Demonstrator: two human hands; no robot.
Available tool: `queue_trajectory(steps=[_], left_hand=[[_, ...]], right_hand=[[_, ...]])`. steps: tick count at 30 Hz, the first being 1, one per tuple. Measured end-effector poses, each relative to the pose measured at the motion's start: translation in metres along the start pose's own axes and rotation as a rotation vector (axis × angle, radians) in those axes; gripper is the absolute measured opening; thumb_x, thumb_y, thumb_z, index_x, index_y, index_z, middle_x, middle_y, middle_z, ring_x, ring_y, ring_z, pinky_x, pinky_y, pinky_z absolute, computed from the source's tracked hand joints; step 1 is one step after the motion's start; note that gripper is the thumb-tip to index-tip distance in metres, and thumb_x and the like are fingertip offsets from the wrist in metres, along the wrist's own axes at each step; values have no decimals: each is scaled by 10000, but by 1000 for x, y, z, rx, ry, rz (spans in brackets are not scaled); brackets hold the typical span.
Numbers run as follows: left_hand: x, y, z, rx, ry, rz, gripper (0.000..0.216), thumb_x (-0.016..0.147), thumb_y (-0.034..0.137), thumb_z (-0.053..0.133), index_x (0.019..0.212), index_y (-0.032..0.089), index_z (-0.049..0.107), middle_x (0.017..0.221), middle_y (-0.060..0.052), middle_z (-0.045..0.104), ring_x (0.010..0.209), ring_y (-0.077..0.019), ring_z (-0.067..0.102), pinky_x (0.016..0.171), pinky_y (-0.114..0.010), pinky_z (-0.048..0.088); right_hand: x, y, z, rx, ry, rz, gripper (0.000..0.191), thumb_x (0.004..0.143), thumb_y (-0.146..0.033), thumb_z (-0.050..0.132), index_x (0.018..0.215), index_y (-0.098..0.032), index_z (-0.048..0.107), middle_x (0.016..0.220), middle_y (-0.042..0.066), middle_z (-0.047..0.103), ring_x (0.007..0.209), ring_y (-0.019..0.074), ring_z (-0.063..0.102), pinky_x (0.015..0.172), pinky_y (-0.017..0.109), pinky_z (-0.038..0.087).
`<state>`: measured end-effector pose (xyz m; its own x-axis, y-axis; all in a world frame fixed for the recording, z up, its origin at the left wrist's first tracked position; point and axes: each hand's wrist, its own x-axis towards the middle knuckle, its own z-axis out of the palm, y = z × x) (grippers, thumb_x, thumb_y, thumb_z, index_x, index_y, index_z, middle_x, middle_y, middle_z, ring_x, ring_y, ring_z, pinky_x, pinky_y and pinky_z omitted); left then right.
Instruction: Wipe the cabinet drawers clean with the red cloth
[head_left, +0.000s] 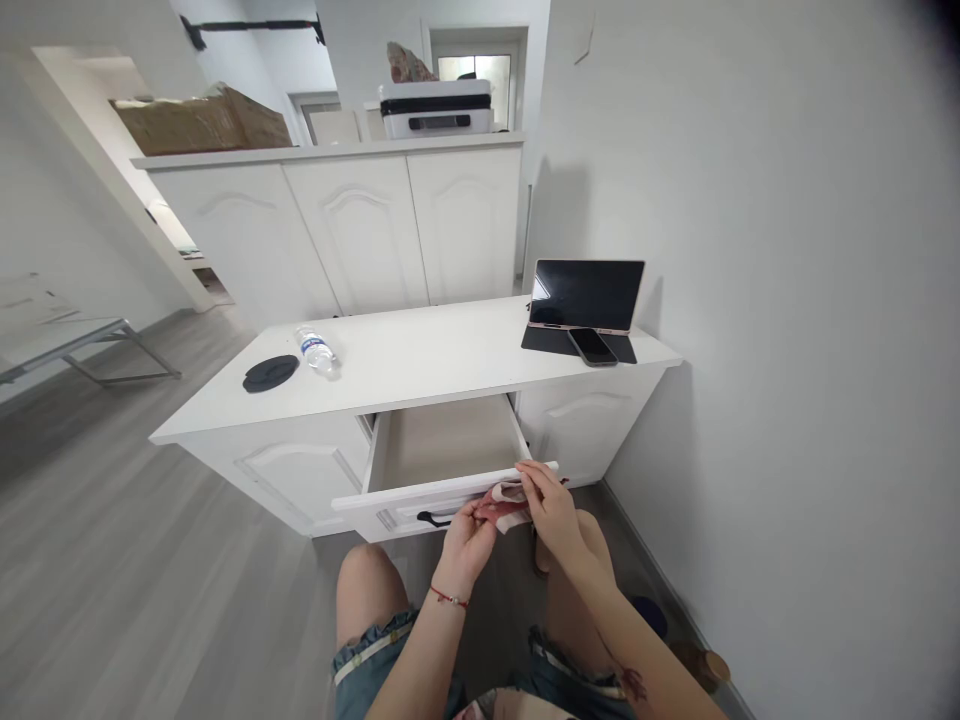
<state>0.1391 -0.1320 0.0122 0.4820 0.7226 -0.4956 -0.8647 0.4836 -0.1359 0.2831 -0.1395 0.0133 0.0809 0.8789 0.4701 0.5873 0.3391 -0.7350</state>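
A small red-and-white cloth [504, 506] is bunched between my two hands, just in front of the pulled-out drawer [405, 491]. My left hand [469, 538] pinches its left side, close to the black drawer handle [435, 519]. At the cloth's right side, my right hand [547, 502] has its fingers closed on it, beside the drawer's top front edge. Whether those fingers touch the edge I cannot tell. The part of the drawer's inside that shows is bare. My palms and fingers hide some of the cloth.
On the white cabinet top [420, 350] are a plastic bottle [316, 352], a black round mat [271, 373], a tablet [586, 294] and a phone [592, 347]. A wall [787, 350] stands at the right. My knees are below the drawer.
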Motion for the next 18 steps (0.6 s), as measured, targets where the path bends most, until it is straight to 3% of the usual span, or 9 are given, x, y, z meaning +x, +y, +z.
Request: queue_trajectory(steps=[6, 18], left_hand=[[-9, 18, -7, 20, 16, 12, 221, 853, 1, 293, 840, 111, 484, 648, 25, 449, 442, -12, 443, 403, -69, 391], [-38, 57, -17, 169, 110, 211, 302, 812, -8, 293, 888, 127, 552, 651, 12, 497, 463, -59, 465, 424, -150, 450]], right_hand=[[1, -4, -3, -16, -3, -8, 344, 939, -350, 365, 1064, -207, 652, 1122, 93, 647, 1033, 223, 594, 902, 393, 483], [2, -1, -3, -30, 0, -26, 359, 940, -366, 360, 1063, -213, 661, 1089, 88, 661, 1011, 220, 605, 894, 393, 489]])
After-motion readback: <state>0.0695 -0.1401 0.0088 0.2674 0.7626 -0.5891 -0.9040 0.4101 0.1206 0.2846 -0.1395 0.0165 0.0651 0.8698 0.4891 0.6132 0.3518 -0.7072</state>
